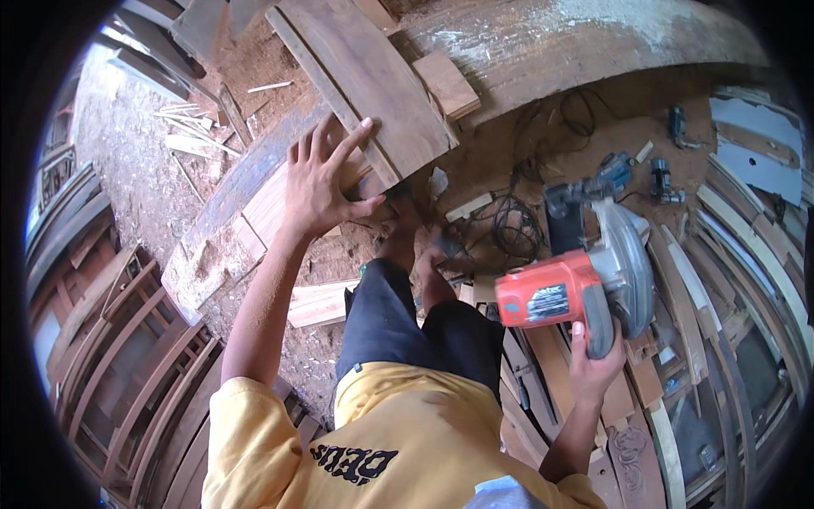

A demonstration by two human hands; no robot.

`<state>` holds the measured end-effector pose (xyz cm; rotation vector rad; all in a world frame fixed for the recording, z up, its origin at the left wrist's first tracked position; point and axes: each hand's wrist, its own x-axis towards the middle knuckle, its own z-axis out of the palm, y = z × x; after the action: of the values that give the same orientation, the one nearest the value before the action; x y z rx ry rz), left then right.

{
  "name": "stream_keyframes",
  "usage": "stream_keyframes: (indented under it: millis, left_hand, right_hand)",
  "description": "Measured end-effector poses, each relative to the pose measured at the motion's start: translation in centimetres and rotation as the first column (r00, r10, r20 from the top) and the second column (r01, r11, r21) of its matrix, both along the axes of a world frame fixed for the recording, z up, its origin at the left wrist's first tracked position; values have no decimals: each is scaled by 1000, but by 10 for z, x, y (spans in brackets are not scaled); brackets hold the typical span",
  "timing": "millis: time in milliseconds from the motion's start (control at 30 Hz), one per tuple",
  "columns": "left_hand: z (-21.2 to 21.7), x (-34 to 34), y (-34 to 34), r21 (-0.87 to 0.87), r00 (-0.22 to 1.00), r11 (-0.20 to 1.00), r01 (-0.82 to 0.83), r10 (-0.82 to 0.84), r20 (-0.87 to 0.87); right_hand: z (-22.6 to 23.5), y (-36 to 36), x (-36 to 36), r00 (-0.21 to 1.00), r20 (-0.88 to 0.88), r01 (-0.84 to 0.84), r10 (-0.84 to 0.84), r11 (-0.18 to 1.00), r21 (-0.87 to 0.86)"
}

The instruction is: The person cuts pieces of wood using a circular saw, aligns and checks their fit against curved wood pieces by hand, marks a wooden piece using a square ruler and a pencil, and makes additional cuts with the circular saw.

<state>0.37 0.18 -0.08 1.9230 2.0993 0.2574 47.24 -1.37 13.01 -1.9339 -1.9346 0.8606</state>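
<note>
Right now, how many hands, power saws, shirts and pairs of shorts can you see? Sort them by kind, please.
Red power saw: 1
Hands: 2 (left hand, touching wood; right hand, gripping the saw)
Yellow shirt: 1
Dark shorts: 1 pair
Total: 5

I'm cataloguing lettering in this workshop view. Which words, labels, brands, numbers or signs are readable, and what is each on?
Yellow shirt: bold dark lettering on the front; readable, but I won't copy it.
Red saw: pale lettering on its side, not copied here.
Scuffed label on the saw: too worn and blurred to read.
I can make out no other text.
</note>
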Motion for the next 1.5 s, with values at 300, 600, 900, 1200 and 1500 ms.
stream_keyframes:
  millis: [300, 600, 900, 1200, 1500]
  left_hand:
    - [2, -4, -4, 7, 1000, 1000, -14, 14, 7]
    - [-2, -5, -4, 37, 993, 998, -44, 40, 107]
    - [2, 9, -23, 146, 937, 929, -341, 322, 138]
    - [0, 0, -33, -54, 981, 980, -192, 193, 7]
    - [-6, 2, -35, -16, 977, 977, -214, 214, 20]
  right_hand:
    - [51, 31, -164, 951, -186, -250, 246, 968, 6]
    - [48, 49, -210, 938, -187, -314, 292, 944, -102]
    - [55, 63, -231, 943, -185, -316, 277, 920, -230]
    - [55, 73, -247, 949, -207, -283, 240, 935, -213]
    - [57, 75, -263, 953, -291, -175, 85, 938, -298]
